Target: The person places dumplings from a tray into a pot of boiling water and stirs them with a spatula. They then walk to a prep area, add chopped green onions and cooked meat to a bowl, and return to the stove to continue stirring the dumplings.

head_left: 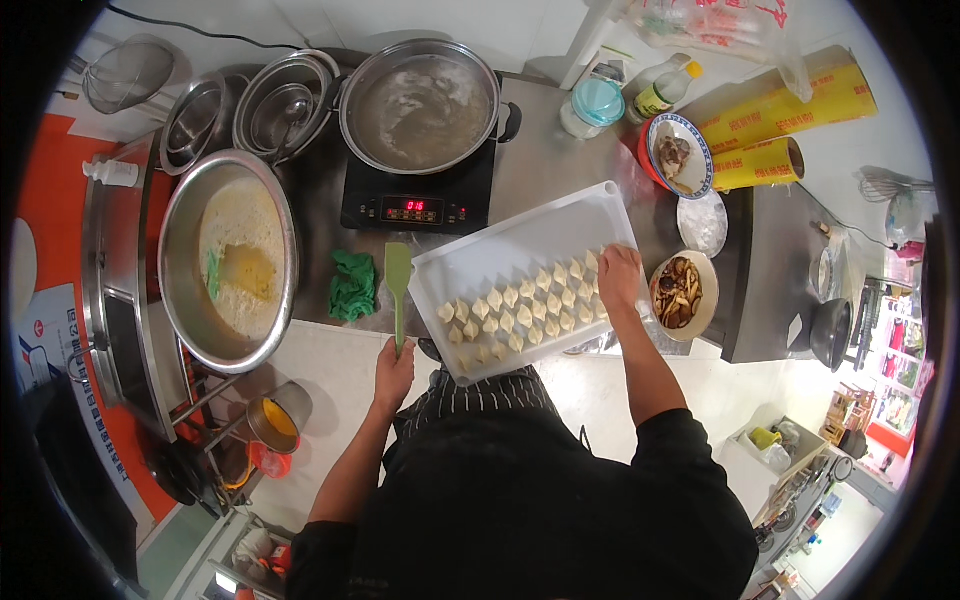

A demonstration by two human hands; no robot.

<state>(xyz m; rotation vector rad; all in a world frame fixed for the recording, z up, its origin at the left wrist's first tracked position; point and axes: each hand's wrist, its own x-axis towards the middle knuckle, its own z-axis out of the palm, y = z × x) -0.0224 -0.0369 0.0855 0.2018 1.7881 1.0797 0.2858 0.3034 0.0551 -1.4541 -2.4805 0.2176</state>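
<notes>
My left hand (394,374) is closed round the handle of a green spatula (397,272), its flat blade pointing up and away from me. A white rectangular tray (500,242) lies at a slant on the steel counter, its near corner by my waist. Several rows of small pale dumplings (526,312) sit in its nearer half. Over the tray's right end, my right hand (619,276) is down at the end of the dumpling rows with its fingers curled together. What those fingers hold, if anything, is hidden.
Beyond the tray, a wide pot (420,110) of cloudy liquid stands on a black induction cooker (365,200). A large steel basin (172,270) with floury contents is at left, beside a green cloth (353,285). At right are a mushroom bowl (680,295), white-powder bowl (703,224) and patterned bowl (705,160).
</notes>
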